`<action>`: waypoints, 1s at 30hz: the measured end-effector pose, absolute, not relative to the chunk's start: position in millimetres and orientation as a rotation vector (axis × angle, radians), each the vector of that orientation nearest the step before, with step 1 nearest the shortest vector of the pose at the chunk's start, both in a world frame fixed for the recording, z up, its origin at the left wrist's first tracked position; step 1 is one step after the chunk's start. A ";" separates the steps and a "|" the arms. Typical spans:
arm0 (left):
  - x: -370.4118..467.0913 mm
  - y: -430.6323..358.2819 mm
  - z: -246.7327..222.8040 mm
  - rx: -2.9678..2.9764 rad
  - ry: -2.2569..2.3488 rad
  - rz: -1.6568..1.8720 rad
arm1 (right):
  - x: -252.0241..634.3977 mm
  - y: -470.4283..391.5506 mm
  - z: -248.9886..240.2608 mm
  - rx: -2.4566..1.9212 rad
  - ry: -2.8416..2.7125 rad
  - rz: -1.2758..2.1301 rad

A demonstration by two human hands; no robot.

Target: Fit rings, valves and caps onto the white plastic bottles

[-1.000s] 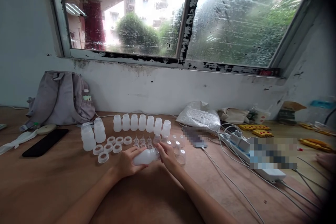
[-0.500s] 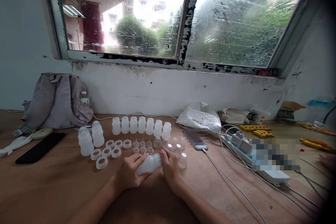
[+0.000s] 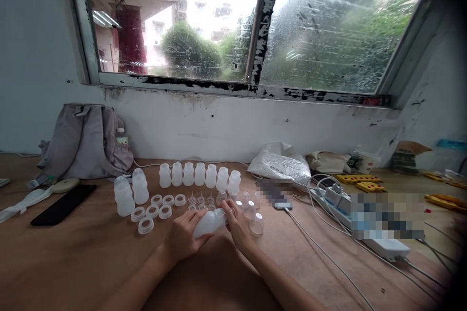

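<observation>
A frosted white bottle (image 3: 207,225) lies tilted between my hands, its neck toward the right. My left hand (image 3: 184,235) is wrapped round its body. The fingers of my right hand (image 3: 235,223) are closed at the neck end, and what they grip there is partly hidden. Just beyond my hands are clear nipples (image 3: 201,199) and, to their left, several white rings (image 3: 153,211). Clear domed caps (image 3: 256,225) stand by my right hand. Several open bottles (image 3: 188,174) form a row behind; two capped bottles (image 3: 124,197) stand at the left.
A black phone (image 3: 63,205) and a grey backpack (image 3: 85,143) are at the left. A silver bag (image 3: 280,165) lies near the wall. On the right are a white power strip (image 3: 385,245), loose cables and yellow pieces (image 3: 357,179).
The fingers of my right hand have shifted upward and over the bottle's neck. My left hand keeps its hold. The whole view has moved slightly, so things appear a little further right.
</observation>
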State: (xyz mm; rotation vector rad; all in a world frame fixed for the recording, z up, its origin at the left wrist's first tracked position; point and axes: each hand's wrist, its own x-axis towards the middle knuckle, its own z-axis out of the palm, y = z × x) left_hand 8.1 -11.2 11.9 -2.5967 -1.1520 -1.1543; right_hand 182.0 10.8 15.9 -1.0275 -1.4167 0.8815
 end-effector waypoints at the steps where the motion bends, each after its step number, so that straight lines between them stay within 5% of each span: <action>1: 8.4 -10.8 11.6 -2.601 -1.194 -1.175 | 182.8 12.3 17.8 -0.998 -1.386 0.971; 7: 11.0 -11.0 0.9 -2.787 -1.415 -1.149 | 184.5 14.6 25.0 -0.722 -1.245 1.354; 16: 17.9 -5.8 -15.5 -2.916 -1.352 -1.315 | 183.3 5.6 30.5 -0.748 -1.350 1.352; 24: 18.9 -8.2 39.0 -2.578 -1.438 -1.711 | 183.0 11.7 22.2 -0.831 -1.357 1.326; 30: 16.1 0.1 74.7 -2.730 -1.362 -1.380 | 183.0 18.3 11.8 -0.858 -1.398 1.313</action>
